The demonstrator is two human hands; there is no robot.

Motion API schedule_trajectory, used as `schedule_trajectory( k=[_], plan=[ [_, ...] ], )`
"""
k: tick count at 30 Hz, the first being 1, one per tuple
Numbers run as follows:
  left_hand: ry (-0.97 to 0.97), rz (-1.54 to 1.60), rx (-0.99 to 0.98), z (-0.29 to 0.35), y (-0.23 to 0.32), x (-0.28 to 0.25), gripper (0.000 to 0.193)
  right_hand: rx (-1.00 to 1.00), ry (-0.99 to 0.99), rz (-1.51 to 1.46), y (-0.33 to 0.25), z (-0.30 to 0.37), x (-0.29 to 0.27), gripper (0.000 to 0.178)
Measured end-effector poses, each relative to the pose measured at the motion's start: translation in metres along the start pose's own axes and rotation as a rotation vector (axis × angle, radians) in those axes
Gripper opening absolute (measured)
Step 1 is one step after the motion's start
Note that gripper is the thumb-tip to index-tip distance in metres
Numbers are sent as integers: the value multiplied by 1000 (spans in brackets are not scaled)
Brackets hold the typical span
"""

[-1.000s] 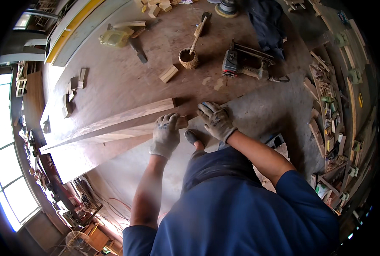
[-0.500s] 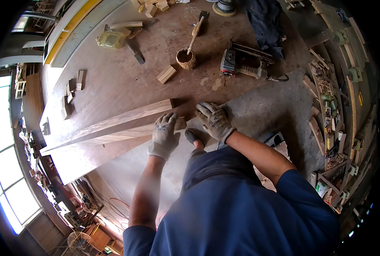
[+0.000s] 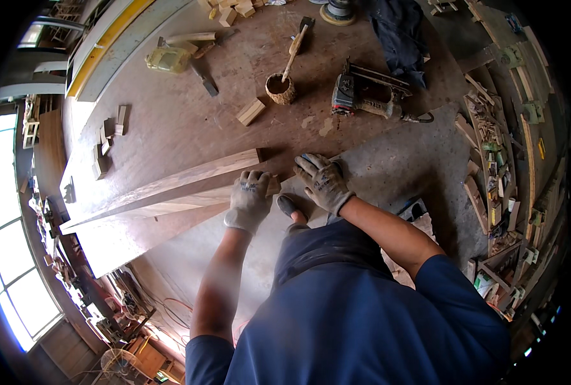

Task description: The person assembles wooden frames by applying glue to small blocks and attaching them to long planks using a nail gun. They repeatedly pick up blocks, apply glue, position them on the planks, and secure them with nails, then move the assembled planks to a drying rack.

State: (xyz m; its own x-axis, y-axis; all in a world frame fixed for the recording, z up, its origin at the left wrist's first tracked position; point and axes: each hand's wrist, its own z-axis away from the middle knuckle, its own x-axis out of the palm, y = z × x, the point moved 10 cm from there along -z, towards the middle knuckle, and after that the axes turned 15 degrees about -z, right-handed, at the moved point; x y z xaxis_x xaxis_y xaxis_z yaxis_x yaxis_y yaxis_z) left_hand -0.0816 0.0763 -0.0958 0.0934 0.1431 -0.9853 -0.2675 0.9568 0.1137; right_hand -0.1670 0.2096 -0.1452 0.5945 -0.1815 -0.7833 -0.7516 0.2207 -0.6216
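Note:
Two long wooden boards lie close together on the worktable (image 3: 189, 138); the far board (image 3: 196, 170) and the near board (image 3: 189, 200) converge toward the left. My left hand (image 3: 249, 197), in a whitish work glove, has its fingers curled over the near board close to its right end. That board's end shows just past my knuckles. My right hand (image 3: 323, 183), gloved too, lies at the table's edge with its fingers stretched out, apart from both boards. Something dark peeks out beside its fingers; I cannot tell what it is.
Beyond my hands are a nail gun (image 3: 369, 96), a glue pot with a brush (image 3: 280, 88), a wood block (image 3: 251, 111), a chisel-like tool (image 3: 204, 82) and a yellowish plastic container (image 3: 168, 59). Dark cloth (image 3: 398, 35) hangs over the far right. Wood racks (image 3: 491, 160) stand rightward.
My left hand has shifted slightly right, and its fingers have gone from stretched out to curled over the near board. My right hand stays in place.

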Motion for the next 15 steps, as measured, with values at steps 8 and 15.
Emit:
schedule_trajectory(
  k=[8, 15],
  plan=[
    [-6, 1, -10, -2, -1, 2, 43, 43, 39, -90, 0, -2, -3, 60],
    [-40, -26, -17, -2, -3, 8, 41, 501, -11, -774, -10, -5, 6, 53]
  ],
)
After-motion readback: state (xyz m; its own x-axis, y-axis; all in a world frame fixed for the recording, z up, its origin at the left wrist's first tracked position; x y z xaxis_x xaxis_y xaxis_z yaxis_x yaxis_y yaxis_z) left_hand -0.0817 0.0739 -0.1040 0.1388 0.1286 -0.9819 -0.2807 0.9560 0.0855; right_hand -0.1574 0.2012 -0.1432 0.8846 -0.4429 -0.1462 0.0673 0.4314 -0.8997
